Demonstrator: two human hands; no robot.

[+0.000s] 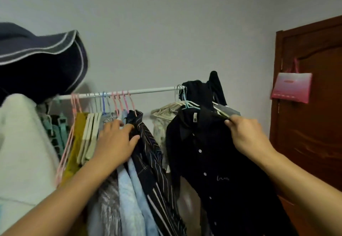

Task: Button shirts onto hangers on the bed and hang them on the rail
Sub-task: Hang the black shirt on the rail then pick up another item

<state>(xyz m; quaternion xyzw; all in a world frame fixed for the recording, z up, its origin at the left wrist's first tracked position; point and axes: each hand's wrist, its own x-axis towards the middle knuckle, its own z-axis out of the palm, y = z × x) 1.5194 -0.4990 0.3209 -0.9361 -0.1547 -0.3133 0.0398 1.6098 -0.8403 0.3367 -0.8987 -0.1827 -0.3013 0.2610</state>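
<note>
Hanging from a white rail that runs 9 to 3 o'clock across the frame: two groups of garments with a bare stretch of rail between them.

Item, black buttoned shirt, on a light blue hanger hooked over the rail toward 2 o'clock; white buttons fastened down the front. Right hand pinches its shoulder at 3 o'clock.

Item, dark striped shirt, on a pink hanger, centre. Left hand rests against it, fingers extended and relaxed, grasping nothing.

Item, light blue shirts, just beside the striped one toward 6 o'clock.

Item, mustard garment and cream hangers, toward 9 o'clock.

Item, navy hat, at 10 o'clock above the rail.

Item, pink bag, hung on a brown door at 3 o'clock.
</note>
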